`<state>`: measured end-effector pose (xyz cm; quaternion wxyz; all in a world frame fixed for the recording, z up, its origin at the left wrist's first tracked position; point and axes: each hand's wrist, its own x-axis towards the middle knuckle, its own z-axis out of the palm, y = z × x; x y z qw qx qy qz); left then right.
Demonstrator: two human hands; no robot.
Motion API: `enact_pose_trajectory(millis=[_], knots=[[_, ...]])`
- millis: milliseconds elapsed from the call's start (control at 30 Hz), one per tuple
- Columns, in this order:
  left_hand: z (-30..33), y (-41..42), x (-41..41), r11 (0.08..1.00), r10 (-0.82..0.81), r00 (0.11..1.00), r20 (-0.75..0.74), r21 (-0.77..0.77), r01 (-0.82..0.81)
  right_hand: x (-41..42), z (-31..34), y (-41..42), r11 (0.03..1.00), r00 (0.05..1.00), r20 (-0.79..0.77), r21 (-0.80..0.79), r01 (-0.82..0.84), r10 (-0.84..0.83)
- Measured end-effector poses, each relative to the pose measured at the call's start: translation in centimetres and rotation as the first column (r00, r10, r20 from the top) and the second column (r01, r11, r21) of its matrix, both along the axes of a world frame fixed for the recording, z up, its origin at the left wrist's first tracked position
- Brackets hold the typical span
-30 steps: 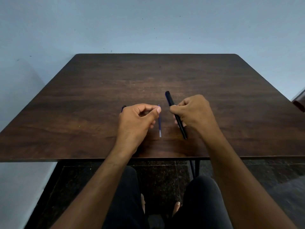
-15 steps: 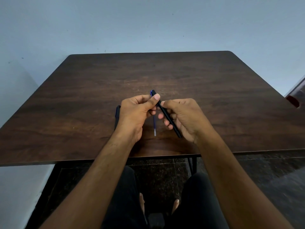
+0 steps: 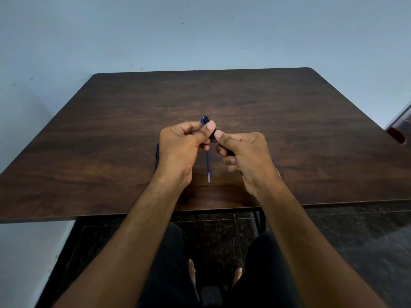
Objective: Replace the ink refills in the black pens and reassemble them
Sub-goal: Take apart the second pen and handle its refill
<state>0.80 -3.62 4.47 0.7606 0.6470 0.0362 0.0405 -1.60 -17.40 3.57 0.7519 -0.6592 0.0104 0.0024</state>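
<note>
- Refill (image 3: pixel 208 167): thin blue tube with a pale end, lying loose on the worktop (image 3: pixel 289 130) between the two wrists, pale end toward the person. Whether it is the spent one or the fresh one cannot be told.
- Right hand (image 3: pixel 246 158): curled round the lower part of the black pen (image 3: pixel 212 131), thumb laid along the barrel, fingers (image 3: pixel 230 161) closed under it.
- Left hand (image 3: pixel 182 147): clenched on the upper part of the same pen, thumb tip pressed against it just beside the right thumb; the top end of the pen stands out above the left thumb, with a blue edge showing beside it.
- Second dark pen (image 3: pixel 157 150): only a sliver visible at the outer edge of the left hand, lying on the worktop; its condition is hidden.
- Progress, as a judgement: early to middle stage. One pen is in both hands, being twisted or pulled at its joint; whether it is coming apart or going together cannot be told. At least one refill is out of a barrel. The second pen appears untouched or finished; the view does not settle which.
</note>
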Motion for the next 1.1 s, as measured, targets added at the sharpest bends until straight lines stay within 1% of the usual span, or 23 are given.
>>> enact_pose_trajectory(millis=[233, 433, 733, 900, 1100], knots=[[0.0, -0.3, -0.1, 1.0, 0.008, 1.0, -0.009, 0.012, -0.008, -0.4, 0.2, 0.3, 0.997, 0.998, 0.013, -0.046, 0.066, -0.066], [0.2, -0.2, -0.3, 1.0, 0.003, 1.0, -0.015, 0.011, -0.003, -0.7, 0.4, 0.5, 0.995, 0.995, 0.043, -0.042, 0.094, -0.092], [-0.4, -0.2, -0.2, 1.0, -0.004, 0.999, -0.036, 0.005, 0.004, -0.8, 0.3, 0.5, 0.996, 0.998, -0.002, -0.05, 0.07, -0.071], [-0.8, -0.4, -0.1, 1.0, -0.02, 0.999, -0.048, -0.023, 0.019, -0.9, 0.2, 0.4, 0.995, 0.996, -0.036, -0.062, 0.075, -0.078], [-0.6, -0.4, -0.1, 0.999, -0.022, 0.998, -0.052, -0.044, 0.02, -0.9, 0.2, 0.5, 0.995, 0.997, -0.025, -0.072, 0.07, -0.072]])
